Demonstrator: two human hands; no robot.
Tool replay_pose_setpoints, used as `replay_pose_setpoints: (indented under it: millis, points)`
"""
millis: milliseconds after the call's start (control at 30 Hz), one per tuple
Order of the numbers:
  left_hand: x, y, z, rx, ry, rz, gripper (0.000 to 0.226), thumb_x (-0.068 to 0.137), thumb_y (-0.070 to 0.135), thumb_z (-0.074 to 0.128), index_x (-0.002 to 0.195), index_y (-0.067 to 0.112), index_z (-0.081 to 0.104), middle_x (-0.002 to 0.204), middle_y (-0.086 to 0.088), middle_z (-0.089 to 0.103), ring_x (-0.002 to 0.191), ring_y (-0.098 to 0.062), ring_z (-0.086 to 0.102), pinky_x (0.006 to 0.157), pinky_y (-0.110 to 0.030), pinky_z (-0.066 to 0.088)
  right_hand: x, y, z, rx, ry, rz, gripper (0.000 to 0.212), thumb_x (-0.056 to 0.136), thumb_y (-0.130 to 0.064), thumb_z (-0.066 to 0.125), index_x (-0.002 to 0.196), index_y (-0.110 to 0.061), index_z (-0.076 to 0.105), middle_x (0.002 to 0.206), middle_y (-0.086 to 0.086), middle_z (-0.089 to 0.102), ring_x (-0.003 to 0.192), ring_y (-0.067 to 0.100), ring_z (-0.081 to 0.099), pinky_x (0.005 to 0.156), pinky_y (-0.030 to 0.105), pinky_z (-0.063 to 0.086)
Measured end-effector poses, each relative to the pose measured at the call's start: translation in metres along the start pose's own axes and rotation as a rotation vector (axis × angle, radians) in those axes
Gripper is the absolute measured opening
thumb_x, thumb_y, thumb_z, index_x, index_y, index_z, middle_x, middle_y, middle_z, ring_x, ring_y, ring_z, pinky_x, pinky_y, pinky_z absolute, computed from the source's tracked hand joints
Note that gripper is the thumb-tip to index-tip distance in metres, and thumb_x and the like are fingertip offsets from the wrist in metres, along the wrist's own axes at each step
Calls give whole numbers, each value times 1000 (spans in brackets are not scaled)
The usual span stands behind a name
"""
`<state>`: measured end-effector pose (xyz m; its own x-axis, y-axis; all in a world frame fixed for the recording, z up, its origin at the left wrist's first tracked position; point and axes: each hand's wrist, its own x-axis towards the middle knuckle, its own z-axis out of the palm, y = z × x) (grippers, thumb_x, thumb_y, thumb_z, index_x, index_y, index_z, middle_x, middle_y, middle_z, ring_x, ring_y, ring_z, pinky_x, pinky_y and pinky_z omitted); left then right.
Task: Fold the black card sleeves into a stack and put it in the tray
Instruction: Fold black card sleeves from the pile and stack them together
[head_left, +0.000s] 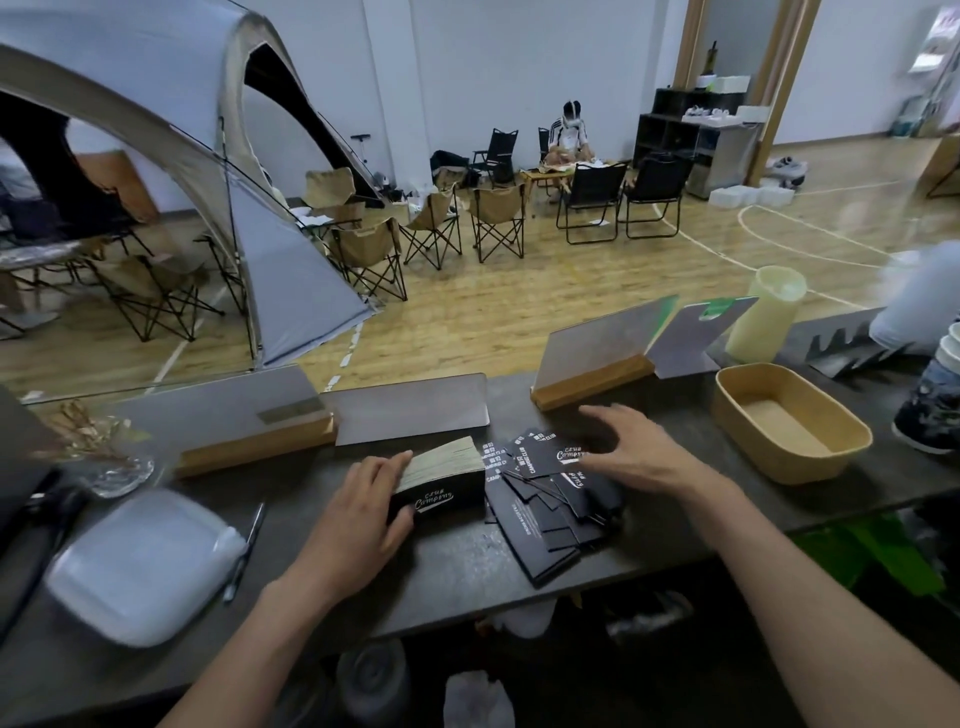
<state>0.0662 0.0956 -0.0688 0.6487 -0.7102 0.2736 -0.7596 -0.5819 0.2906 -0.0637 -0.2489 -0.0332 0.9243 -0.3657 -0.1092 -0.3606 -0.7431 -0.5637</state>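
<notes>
Right now my left hand (363, 512) grips the stack (439, 480) of folded black card sleeves, fingers curled over its top edge and thumb against its near face, holding it on edge on the dark table (457, 577). White "Camping" lettering shows on the side facing me, and the pale inner edges fan out along the top. My right hand (631, 449) hovers with fingers spread and relaxed over the loose card sleeves (545, 512), which lie scattered and overlapping just to the right of the stack; I cannot tell whether my fingertips touch them.

Further right, well apart from the pile, the tan tray (836, 452) sits on the table with nothing visible inside. Behind the sleeves stand clear sign holders in wooden bases (589, 382), and a pale yellow cylinder (766, 317) stands tilted behind the tray. To my left lie a white lidded container (140, 566) and a pen (247, 545) beside it. Beyond the table are a wooden floor, folding camp chairs (496, 221) and a grey tent (171, 156).
</notes>
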Motion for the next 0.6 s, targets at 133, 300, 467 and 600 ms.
replay_pose_setpoints:
  millis: [133, 300, 467, 600]
  points:
    - [0, -1, 1, -36, 7, 1, 64, 94, 38, 57, 150, 23, 31, 126, 5, 45, 112, -14, 45, 97, -37, 47, 7, 11, 8, 40, -17, -61, 66, 74, -25, 79, 136, -24, 58, 132, -7, 63, 125, 10, 57, 107, 23, 40]
    - [-3, -3, -3, -34, -10, 14, 65, 90, 49, 43, 149, 24, 33, 125, 7, 46, 114, -12, 46, 99, -35, 46, 11, 11, -7, -50, 137, -70, 66, 72, -21, 87, 133, -23, 63, 121, 0, 56, 115, 19, 57, 103, 28, 43]
    - [-6, -4, -3, -60, -1, 26, 69, 92, 41, 56, 153, 23, 28, 128, 7, 44, 115, -9, 42, 101, -33, 44, -17, -35, 1, 301, 264, -291, 29, 82, -7, 79, 105, -25, 78, 98, -9, 71, 93, 11, 67, 85, 22, 49]
    - [-8, -1, -5, -81, -29, 23, 88, 83, 55, 58, 157, 25, 21, 130, 9, 40, 117, -7, 37, 101, -27, 39, -41, -82, 48, 349, 36, -360, 26, 81, -7, 79, 99, -26, 79, 93, -9, 75, 88, 7, 69, 84, 22, 55]
